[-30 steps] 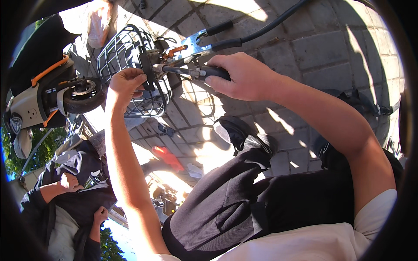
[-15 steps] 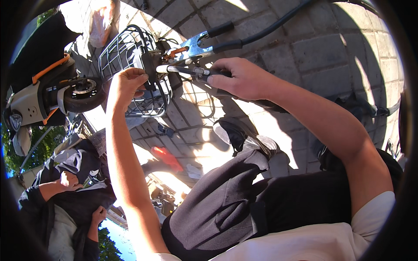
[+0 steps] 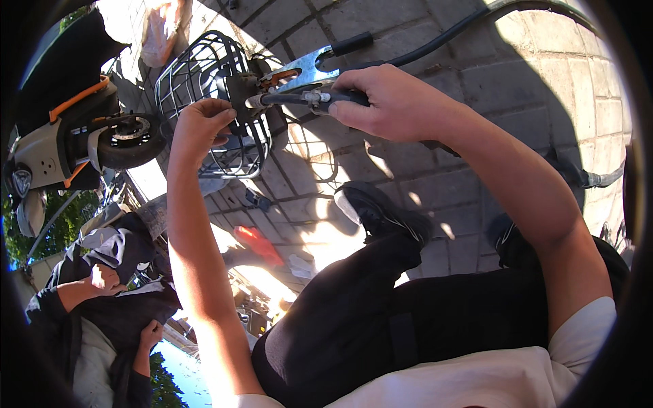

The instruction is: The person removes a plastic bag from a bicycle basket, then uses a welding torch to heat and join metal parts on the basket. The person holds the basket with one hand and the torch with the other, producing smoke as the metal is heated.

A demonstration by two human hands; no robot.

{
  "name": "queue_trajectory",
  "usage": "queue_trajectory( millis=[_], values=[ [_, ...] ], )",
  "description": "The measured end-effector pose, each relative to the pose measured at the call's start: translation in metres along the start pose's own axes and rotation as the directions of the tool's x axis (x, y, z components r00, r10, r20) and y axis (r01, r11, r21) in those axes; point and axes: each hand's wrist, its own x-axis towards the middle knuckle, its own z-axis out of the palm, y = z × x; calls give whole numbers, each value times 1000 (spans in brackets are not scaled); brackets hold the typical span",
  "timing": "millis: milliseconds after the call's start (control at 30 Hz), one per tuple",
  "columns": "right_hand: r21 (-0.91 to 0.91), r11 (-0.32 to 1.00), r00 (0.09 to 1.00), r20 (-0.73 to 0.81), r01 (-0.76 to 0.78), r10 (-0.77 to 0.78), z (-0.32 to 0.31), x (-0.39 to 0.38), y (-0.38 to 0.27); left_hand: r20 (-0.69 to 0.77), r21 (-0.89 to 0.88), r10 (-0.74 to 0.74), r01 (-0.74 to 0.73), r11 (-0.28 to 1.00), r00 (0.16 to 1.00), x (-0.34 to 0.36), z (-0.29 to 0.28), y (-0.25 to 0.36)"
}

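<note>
My left hand (image 3: pixel 204 126) is closed in a pinch at a black part (image 3: pixel 237 92) on the wire basket (image 3: pixel 178 71); what is between its fingertips is hidden. My right hand (image 3: pixel 388 102) grips a black handle with a metal fitting (image 3: pixel 316 99), attached to a bar that reaches toward that black part. Just above them is a bright metal bracket (image 3: pixel 309 64) with black grips and orange pieces beside it. A long black tube (image 3: pixel 435 41) curves from there toward the upper right.
An orange-trimmed scooter (image 3: pixel 58 146) lies at left. Below it, a person (image 3: pixel 95 326) in dark clothing has both hands near their body. On the paving (image 3: pixel 496 95) are a red item (image 3: pixel 257 245) and a small dark object (image 3: pixel 257 199). My shoe (image 3: pixel 381 214) is below the basket.
My right hand has moved upward with the handle, and the metal bracket has shifted slightly up. My left hand has risen a little but stays pinched at the basket's black part.
</note>
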Motion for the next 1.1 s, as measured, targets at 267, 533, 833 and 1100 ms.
queue_trajectory(
  millis=[267,533,833,1100],
  values=[
    [-63,996,997,-31,63,-65,2,5,7,-16,27,-20,21,999,1000,0,1,3],
    [-16,997,997,-7,74,-74,3,10,17,-25,56,-4,5,998,1000,0,2,3],
    [-80,996,999,25,29,-27,8,8,16,-24,70,6,-5,998,1000,-2,2,4],
    [-67,996,999,20,51,-50,8,10,13,-29,59,11,-9,998,1000,0,1,2]
  ],
)
